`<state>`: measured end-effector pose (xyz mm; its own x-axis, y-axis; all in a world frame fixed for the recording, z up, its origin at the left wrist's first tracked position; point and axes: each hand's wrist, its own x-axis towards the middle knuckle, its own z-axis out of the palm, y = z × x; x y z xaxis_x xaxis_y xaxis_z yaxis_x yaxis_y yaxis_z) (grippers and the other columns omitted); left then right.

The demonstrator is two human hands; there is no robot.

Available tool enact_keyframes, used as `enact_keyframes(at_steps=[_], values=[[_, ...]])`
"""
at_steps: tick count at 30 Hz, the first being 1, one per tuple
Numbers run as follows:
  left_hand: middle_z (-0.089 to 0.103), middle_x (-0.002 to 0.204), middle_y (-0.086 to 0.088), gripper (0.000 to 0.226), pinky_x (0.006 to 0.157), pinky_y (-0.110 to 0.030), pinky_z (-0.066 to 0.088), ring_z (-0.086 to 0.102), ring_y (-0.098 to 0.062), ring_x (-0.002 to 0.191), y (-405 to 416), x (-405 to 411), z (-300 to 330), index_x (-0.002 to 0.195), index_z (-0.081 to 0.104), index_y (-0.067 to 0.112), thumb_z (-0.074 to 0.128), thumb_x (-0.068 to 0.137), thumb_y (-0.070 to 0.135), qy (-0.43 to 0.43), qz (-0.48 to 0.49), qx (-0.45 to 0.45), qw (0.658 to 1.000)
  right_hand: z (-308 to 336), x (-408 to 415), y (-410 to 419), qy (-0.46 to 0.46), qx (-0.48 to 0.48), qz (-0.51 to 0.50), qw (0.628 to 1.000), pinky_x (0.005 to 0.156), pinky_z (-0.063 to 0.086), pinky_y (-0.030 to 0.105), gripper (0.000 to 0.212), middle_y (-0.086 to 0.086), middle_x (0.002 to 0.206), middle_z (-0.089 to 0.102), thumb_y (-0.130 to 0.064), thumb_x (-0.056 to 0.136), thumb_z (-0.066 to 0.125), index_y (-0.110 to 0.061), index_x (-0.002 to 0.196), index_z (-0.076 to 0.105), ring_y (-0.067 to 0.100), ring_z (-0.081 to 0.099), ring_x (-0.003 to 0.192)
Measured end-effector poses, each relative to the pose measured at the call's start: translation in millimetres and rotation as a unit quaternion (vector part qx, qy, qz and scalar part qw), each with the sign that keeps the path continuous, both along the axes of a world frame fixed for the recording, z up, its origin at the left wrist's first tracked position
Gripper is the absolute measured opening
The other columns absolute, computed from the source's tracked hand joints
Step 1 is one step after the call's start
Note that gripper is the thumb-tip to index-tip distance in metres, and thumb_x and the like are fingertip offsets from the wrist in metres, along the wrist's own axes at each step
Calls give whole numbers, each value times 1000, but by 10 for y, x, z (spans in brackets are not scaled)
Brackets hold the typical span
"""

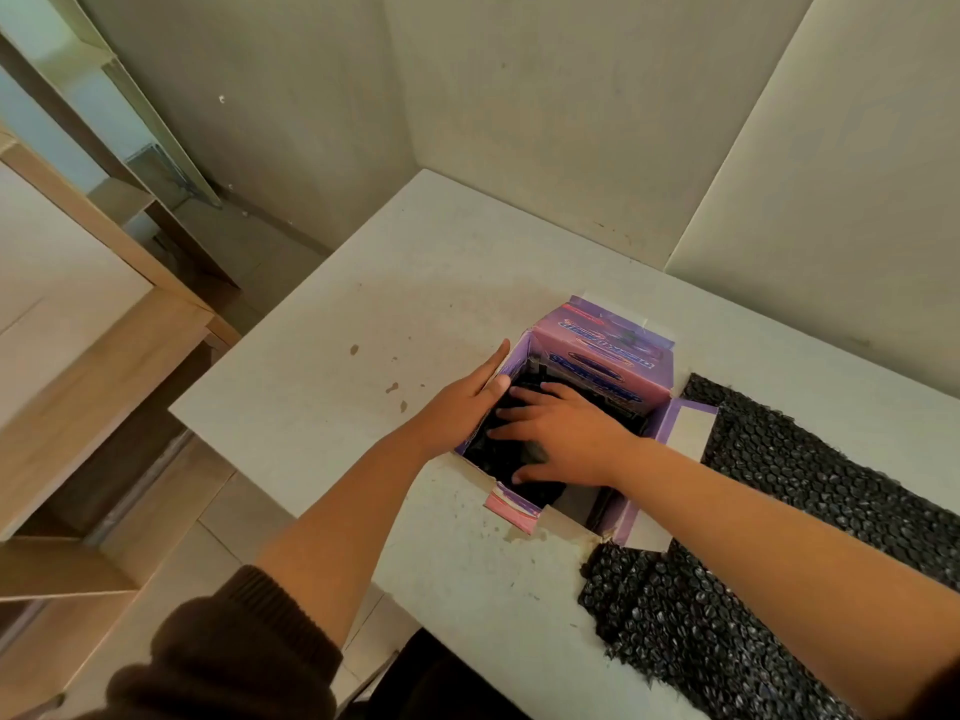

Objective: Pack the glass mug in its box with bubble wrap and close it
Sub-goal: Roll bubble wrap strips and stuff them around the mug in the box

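Note:
A purple cardboard box (613, 356) stands open on the white table (363, 356), its flaps spread outward. Black bubble wrap (511, 454) fills the inside of the box; the glass mug is hidden under it. My left hand (467, 407) grips the box's left wall, thumb inside and fingers outside. With fingers spread, my right hand (566, 439) lies flat on the black wrap inside the box. A large sheet of black bubble wrap (753, 589) lies on the table to the right of the box, partly under my right forearm.
Padded beige wall panels (571, 122) close off the table at the back and right. A wooden shelf unit (104, 330) stands to the left, below the table's left edge. A few brown stains (392, 388) mark the tabletop left of the box.

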<state>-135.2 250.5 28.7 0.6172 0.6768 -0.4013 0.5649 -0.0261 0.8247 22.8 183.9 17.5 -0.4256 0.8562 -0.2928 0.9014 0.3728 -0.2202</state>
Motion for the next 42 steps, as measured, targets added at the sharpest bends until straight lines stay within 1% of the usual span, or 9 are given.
enact_keyframes(at_steps=[7, 15, 20, 25, 28, 31, 34, 39, 42], values=[[22, 155, 5, 50, 112, -36, 24, 27, -21, 141, 10, 2, -43, 146, 8, 45, 27, 100, 45, -2, 1, -3, 1000, -26, 10, 105, -38, -18, 71, 997, 110, 17, 44, 63, -11, 151, 31, -64, 83, 49, -41, 140, 36, 20, 15, 143], [22, 156, 5, 49, 112, -41, 25, 26, -24, 141, 19, 2, -50, 144, 6, 51, 25, 99, 49, 13, -6, 8, 1000, -67, -39, 52, -93, 7, 68, 993, 113, 11, 47, 65, -9, 151, 30, -64, 84, 46, -40, 142, 30, 23, 14, 143], [28, 153, 4, 51, 109, -32, 27, 29, -20, 139, 77, -13, 8, 147, 14, 40, 32, 99, 44, 28, -20, 38, 999, 167, 23, -57, 56, 35, -66, 996, 114, 18, 40, 59, -6, 145, 42, -53, 86, 54, -32, 139, 40, 19, 28, 138], [38, 146, -2, 41, 104, -24, 25, 32, -19, 136, 89, 168, 206, 141, 39, 21, 36, 101, 29, 28, 22, 191, 981, 452, 221, -418, 280, 124, -386, 870, 96, 42, 24, 31, -5, 122, 62, -31, 91, 57, -25, 122, 60, 11, 54, 114], [34, 146, -15, 34, 116, -41, 10, 19, -36, 141, -34, 380, 287, 128, 54, 15, 48, 95, 16, 67, 8, 392, 918, 561, 276, -751, 340, 184, -522, 761, 78, 39, 4, 23, -9, 105, 66, -23, 93, 56, -24, 114, 64, -8, 55, 91], [43, 140, -19, 31, 114, -54, 13, 27, -41, 137, -382, 710, 339, 116, 61, 12, 57, 85, 7, 16, -66, 503, 862, 552, 319, -1153, 319, 257, -614, 675, 76, 42, 13, 22, -10, 99, 66, -20, 93, 53, -26, 112, 63, -4, 55, 87], [49, 135, -13, 29, 110, -50, 32, 37, -32, 133, -892, 971, 349, 114, 62, 11, 57, 86, 6, -115, -210, 442, 864, 449, 343, -1603, 282, 283, -683, 611, 81, 45, 21, 22, -11, 100, 65, -20, 94, 51, -28, 112, 62, 3, 57, 94], [57, 128, -4, 36, 108, -28, 34, 48, -17, 124, -1826, 1121, 177, 119, 62, 13, 46, 87, 10, -212, -416, 370, 803, 50, 379, -2492, 196, 208, -756, 589, 88, 44, 23, 25, -8, 112, 63, -20, 94, 51, -24, 118, 60, 7, 55, 102], [49, 137, -5, 43, 111, -27, 29, 43, -17, 129, -2274, 1128, -63, 132, 52, 13, 36, 92, 19, -136, -475, 319, 809, -208, 397, -3017, 138, 160, -760, 615, 93, 39, 23, 26, -4, 116, 63, -17, 91, 54, -21, 116, 62, 13, 54, 112]])
